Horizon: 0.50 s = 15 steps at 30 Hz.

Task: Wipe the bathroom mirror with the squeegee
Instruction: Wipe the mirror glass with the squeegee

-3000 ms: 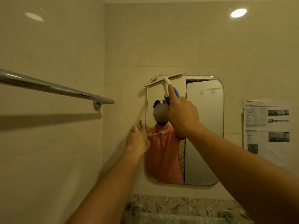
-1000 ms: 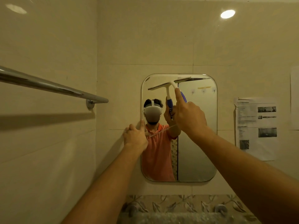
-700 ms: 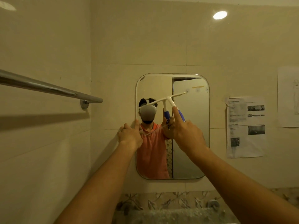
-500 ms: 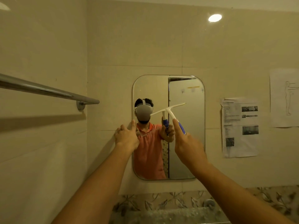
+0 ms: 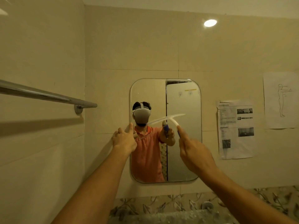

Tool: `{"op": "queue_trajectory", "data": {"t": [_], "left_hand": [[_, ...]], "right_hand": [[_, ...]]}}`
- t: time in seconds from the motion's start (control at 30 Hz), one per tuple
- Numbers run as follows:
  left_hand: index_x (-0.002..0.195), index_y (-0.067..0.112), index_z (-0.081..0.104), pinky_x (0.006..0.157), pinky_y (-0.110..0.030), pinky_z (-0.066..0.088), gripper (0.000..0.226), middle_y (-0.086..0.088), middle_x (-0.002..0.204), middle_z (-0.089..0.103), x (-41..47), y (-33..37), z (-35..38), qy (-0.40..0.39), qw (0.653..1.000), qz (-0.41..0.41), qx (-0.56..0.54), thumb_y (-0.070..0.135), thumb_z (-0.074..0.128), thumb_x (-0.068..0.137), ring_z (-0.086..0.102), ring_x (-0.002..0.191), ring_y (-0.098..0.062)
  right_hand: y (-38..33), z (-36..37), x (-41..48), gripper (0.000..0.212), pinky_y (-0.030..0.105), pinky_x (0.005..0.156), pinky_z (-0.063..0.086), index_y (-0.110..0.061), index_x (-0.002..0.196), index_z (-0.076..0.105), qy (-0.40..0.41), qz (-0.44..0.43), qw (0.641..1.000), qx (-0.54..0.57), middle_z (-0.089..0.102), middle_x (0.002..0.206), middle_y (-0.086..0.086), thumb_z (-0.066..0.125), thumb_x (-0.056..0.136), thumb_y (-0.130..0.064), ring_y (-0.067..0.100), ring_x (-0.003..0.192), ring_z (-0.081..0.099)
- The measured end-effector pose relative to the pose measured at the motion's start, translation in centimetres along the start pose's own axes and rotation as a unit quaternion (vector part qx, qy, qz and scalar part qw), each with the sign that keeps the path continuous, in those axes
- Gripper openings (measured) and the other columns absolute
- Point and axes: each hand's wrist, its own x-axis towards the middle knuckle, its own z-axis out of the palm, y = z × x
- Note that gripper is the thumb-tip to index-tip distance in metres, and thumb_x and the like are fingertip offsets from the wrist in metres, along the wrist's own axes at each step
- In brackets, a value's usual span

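- Right hand (image 5: 194, 152) grips the squeegee (image 5: 168, 119) handle, blade tilted mid-mirror (image 5: 182, 151).
- Left hand (image 5: 123, 139) rests loosely curled at the mirror's left edge, thumb up, holding nothing.

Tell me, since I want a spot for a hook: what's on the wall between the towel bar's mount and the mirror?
Nothing: the head view shows bare beige tile between the towel bar's mount and the mirror.
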Motion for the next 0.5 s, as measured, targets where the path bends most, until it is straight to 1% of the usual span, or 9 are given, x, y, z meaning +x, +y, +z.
{"op": "queue_trajectory", "data": {"t": [0.03, 0.1, 0.17, 0.2, 0.3, 0.37, 0.5], "left_hand": [[0.159, 0.031, -0.007, 0.11, -0.046, 0.038, 0.083, -0.024, 0.145, 0.028, 0.0, 0.0, 0.0, 0.0, 1.0, 0.002, -0.002, 0.029, 0.048, 0.096, 0.038, 0.133, -0.038], [0.159, 0.031, -0.006, 0.109, -0.045, 0.039, 0.083, -0.023, 0.145, 0.028, 0.0, 0.1, -0.1, 0.002, 1.0, 0.003, -0.003, 0.03, 0.048, 0.096, 0.038, 0.132, -0.038], [0.159, 0.031, -0.004, 0.108, -0.044, 0.041, 0.084, -0.023, 0.144, 0.029, -0.1, 0.2, 0.0, 0.005, 1.0, 0.001, -0.002, 0.03, 0.05, 0.096, 0.039, 0.131, -0.037], [0.159, 0.031, -0.004, 0.108, -0.044, 0.041, 0.084, -0.023, 0.144, 0.029, -0.1, 0.2, 0.0, 0.006, 1.0, 0.001, -0.003, 0.03, 0.051, 0.096, 0.04, 0.13, -0.037], [0.159, 0.03, -0.006, 0.11, -0.045, 0.039, 0.085, -0.024, 0.145, 0.028, -0.2, 0.2, 0.1, 0.004, 1.0, 0.0, -0.005, 0.028, 0.051, 0.096, 0.039, 0.131, -0.037], [0.159, 0.03, -0.007, 0.112, -0.046, 0.037, 0.085, -0.025, 0.147, 0.027, -0.2, 0.3, 0.1, 0.004, 1.0, -0.002, -0.002, 0.027, 0.051, 0.096, 0.038, 0.133, -0.038], [0.159, 0.031, -0.006, 0.11, -0.047, 0.04, 0.086, -0.023, 0.147, 0.027, 0.2, 0.2, 0.1, 0.008, 1.0, -0.005, -0.002, 0.028, 0.053, 0.096, 0.039, 0.133, -0.039]], "right_hand": [[-0.4, -1.0, 1.0, 0.057, 0.024, 0.045, 0.045, -0.038, 0.16, -0.003, 0.019, -0.009, 1.0, 0.017, 0.052, 0.069, -0.001, 0.024, 0.109, -0.041, 0.011, 0.051, 0.049], [-1.5, -3.1, 3.2, 0.054, 0.022, 0.043, 0.041, -0.035, 0.16, 0.006, 0.053, -0.04, 0.997, 0.036, 0.049, 0.064, -0.002, 0.024, 0.109, -0.041, 0.011, 0.047, 0.046], [-3.0, -4.9, 5.6, 0.053, 0.024, 0.044, 0.038, -0.031, 0.16, 0.013, 0.072, -0.072, 0.994, 0.026, 0.047, 0.062, -0.002, 0.026, 0.109, -0.038, 0.012, 0.047, 0.045], [-3.7, -5.4, 6.9, 0.054, 0.026, 0.044, 0.039, -0.029, 0.16, 0.014, 0.078, -0.085, 0.993, 0.011, 0.048, 0.063, -0.001, 0.027, 0.108, -0.039, 0.013, 0.048, 0.046], [-5.3, -5.6, 10.3, 0.055, 0.03, 0.045, 0.043, -0.033, 0.16, 0.01, 0.09, -0.097, 0.991, -0.033, 0.054, 0.068, 0.004, 0.027, 0.109, -0.039, 0.016, 0.05, 0.051], [-5.8, -4.9, 12.0, 0.058, 0.03, 0.045, 0.043, -0.036, 0.16, 0.004, 0.087, -0.097, 0.99, -0.053, 0.056, 0.073, 0.006, 0.034, 0.11, -0.034, 0.018, 0.052, 0.054], [-6.7, -3.7, 14.2, 0.078, 0.035, 0.052, 0.058, -0.039, 0.156, -0.004, 0.088, -0.107, 0.987, -0.08, 0.055, 0.076, 0.007, 0.052, 0.105, -0.024, 0.018, 0.054, 0.055]]}}
